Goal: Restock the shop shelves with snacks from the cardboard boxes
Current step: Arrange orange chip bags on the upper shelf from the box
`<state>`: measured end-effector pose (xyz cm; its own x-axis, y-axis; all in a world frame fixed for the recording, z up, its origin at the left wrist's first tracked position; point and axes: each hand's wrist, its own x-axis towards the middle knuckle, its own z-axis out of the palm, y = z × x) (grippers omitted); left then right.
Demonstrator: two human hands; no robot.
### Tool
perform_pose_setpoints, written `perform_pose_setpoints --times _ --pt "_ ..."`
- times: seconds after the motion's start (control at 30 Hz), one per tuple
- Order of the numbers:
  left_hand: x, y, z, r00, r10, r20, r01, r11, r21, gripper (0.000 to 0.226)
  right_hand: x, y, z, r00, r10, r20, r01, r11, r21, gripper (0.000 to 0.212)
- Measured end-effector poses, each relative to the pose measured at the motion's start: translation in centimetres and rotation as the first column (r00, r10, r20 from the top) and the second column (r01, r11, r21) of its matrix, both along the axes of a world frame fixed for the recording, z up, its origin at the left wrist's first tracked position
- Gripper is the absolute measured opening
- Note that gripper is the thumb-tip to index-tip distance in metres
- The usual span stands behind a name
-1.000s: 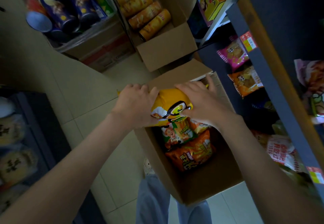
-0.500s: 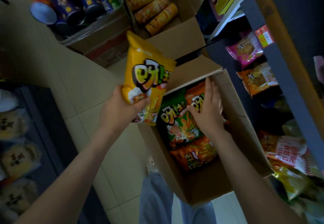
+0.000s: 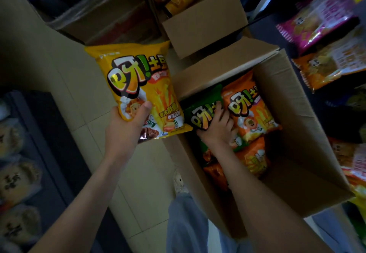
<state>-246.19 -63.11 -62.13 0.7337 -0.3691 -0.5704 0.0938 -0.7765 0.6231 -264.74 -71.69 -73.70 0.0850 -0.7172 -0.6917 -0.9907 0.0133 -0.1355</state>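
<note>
Left hand (image 3: 126, 128) gripped a yellow bag (image 3: 138, 80) beside the cardboard box (image 3: 297, 114) while right hand (image 3: 217, 130) clutched a green bag (image 3: 195, 112) inside, seemingly to lift out next.

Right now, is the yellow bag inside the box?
No, the left hand holds the yellow bag over the floor, left of the box, while the right hand grips a green bag inside.

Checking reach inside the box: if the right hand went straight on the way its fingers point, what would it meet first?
Probably the far wall of the box, just past the green bag that the right hand grips; depth is unclear.
</note>
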Motion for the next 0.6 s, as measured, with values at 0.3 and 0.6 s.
perform_pose_setpoints --times 0.3,0.6 --pt "-1.6 -0.3 5.3 0.997 0.055 -0.062 -0.06 0.995 -0.075 0.069 -3.3 -2.2 10.4 0.971 -0.215 0.104 0.223 0.972 -0.07 0.108" --pt "-6.0 -3.0 24.1 0.992 -0.103 -0.077 0.076 0.951 -0.299 0.052 -10.0 -4.6 36.4 0.854 -0.313 0.416 0.432 0.872 -0.231 0.106"
